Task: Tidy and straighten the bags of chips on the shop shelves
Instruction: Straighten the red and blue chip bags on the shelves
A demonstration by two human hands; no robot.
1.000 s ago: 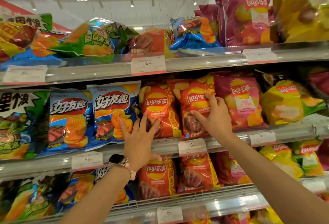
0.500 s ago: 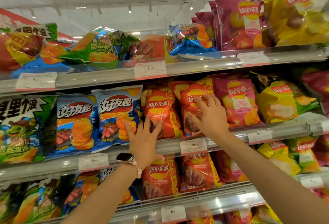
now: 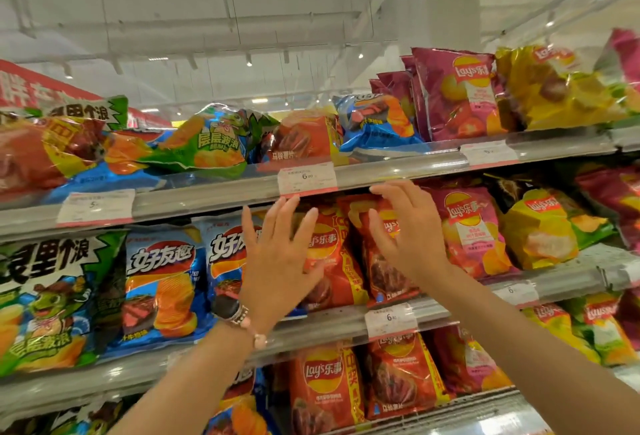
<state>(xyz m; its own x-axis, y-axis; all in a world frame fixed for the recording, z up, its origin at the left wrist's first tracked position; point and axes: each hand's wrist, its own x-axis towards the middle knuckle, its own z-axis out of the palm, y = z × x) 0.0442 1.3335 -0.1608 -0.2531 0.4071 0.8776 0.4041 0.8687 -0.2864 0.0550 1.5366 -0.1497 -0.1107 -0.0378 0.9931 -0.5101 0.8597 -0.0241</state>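
Two red Lay's bags stand side by side on the middle shelf [image 3: 346, 322]. My left hand [image 3: 277, 254], with a watch and bracelet at the wrist, lies flat with spread fingers in front of the left red bag [image 3: 332, 261] and a blue bag [image 3: 225, 254]. My right hand [image 3: 408, 230] is raised at the top of the right red bag [image 3: 384, 275], fingers lightly bent over its upper edge. Whether the fingers actually pinch the bag is unclear.
Pink Lay's bag [image 3: 474, 230] and yellow bags [image 3: 540, 227] stand to the right. Blue and green bags [image 3: 52, 296] fill the left. The top shelf [image 3: 381, 168] holds toppled bags, a green one [image 3: 211, 140] lying flat. More red bags [image 3: 325, 389] sit on the shelf below.
Both hands rose from the lower halves of the red bags to their upper parts. The view tilted upward, showing more of the top shelf and ceiling.
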